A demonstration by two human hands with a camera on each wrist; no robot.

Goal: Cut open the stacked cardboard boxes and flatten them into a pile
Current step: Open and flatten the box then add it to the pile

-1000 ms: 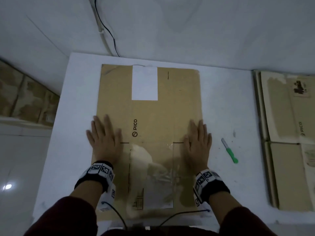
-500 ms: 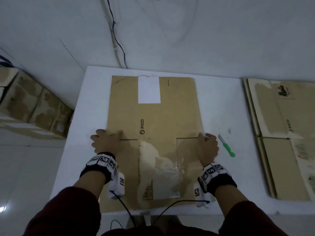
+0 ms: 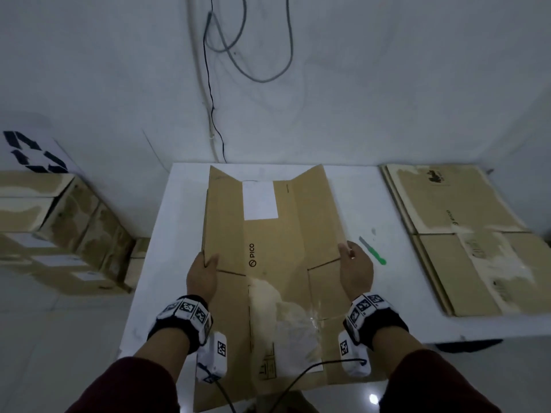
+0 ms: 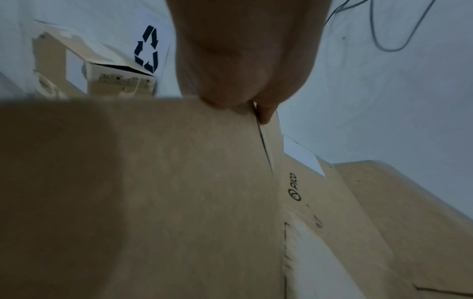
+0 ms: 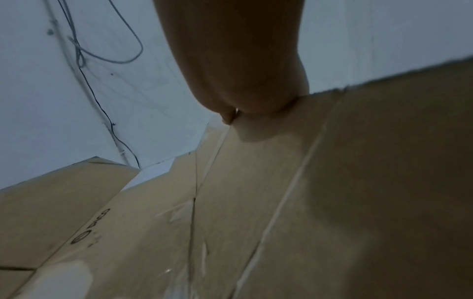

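Note:
A flattened brown PICO cardboard box (image 3: 277,242) lies lengthwise on the white table (image 3: 167,234), its two long sides bent upward. My left hand (image 3: 204,269) grips the left edge, thumb on top; the left wrist view shows the same left hand (image 4: 245,85) pinching the cardboard box (image 4: 153,192). My right hand (image 3: 354,263) grips the right edge, and the right hand (image 5: 245,81) clamps the cardboard box (image 5: 281,182) in the right wrist view. A green-handled knife (image 3: 374,251) lies on the table just right of my right hand.
A pile of flattened boxes (image 3: 465,234) lies on the table's right part. Stacked uncut boxes (image 3: 59,228) stand on the floor at the left, one white with a recycling mark (image 3: 32,153). Cables (image 3: 214,84) hang down the wall behind the table.
Both hands went from lying flat on the cardboard to gripping its side edges, and the box's sides have lifted up off the table. The camera has tilted up.

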